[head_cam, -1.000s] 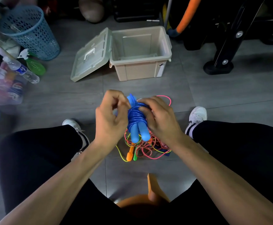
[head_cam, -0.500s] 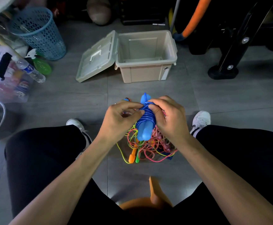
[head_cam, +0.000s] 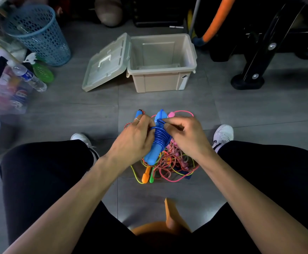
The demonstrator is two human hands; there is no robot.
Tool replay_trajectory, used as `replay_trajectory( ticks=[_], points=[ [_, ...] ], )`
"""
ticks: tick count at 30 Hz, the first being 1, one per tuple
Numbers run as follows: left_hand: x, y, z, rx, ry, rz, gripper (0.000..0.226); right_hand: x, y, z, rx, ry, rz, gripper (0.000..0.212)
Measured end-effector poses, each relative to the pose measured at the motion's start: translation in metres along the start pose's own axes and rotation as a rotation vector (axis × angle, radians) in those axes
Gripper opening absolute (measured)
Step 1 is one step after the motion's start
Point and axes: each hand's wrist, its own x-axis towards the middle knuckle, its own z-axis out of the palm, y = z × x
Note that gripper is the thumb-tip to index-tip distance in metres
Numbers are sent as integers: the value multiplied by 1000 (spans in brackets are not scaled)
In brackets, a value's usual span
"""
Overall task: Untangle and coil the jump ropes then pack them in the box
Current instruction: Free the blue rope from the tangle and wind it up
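Above the floor tangle (head_cam: 169, 162), the left hand (head_cam: 133, 140) grips the blue jump rope (head_cam: 158, 136) by its handles; the right hand (head_cam: 184, 134) pinches its loose end. Springy, slippery-looking cord likely unwinds unless coils stay clamped.

The storage box (head_cam: 161, 61) stands far centre on the floor, its hinged lid (head_cam: 105, 62) lying open to its left. Near of it lies the tangled rope pile (head_cam: 169, 165), between the two shoes. Over the pile, the left hand (head_cam: 131, 142) and right hand (head_cam: 186, 136) flank the coiled jump rope (head_cam: 158, 138). The laundry basket (head_cam: 37, 32) stands far left, a water bottle (head_cam: 29, 77) lying near of it
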Motion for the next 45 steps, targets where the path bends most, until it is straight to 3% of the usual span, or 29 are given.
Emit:
replay_trajectory(
  ticks=[3, 6, 11, 14, 18, 23, 25, 29, 34, 39, 45],
  points=[
    [-2, 2, -2, 49, 21, 47, 7, 1, -2, 0, 123, 75, 110, 21],
    [-5, 4, -3, 77, 87, 116, 8, -3, -7, 0, -42, 73, -67, 13],
    [-12, 7, 0, 70, 217, 146, 15, -5, -11, -6, -287, -8, -336, 18],
    [-14, 8, 3, 29, 228, 84, 34, -5, -6, -8, -322, -63, -381, 18],
    [-14, 3, 0, 89, 229, 133, 29, -9, 0, -4, -304, -129, -428, 25],
    [-14, 1, 2, 74, 308, 170, 22, -12, 3, 3, -266, 15, -431, 20],
    [-13, 2, 3, 20, 324, 132, 15, -12, 4, 5, -281, 79, -478, 13],
    [-10, 13, 6, -209, 324, -104, 13, -10, 3, 7, -263, 168, -550, 14],
    [-7, 20, -2, -570, 400, -305, 20, -12, 0, 6, -109, 157, -425, 28],
    [-3, 23, -8, -617, 342, -283, 26, -13, 3, 5, -78, 231, -442, 18],
    [-1, 19, -14, -673, 237, -230, 18, -9, 4, 7, -125, 194, -479, 16]
  ],
)
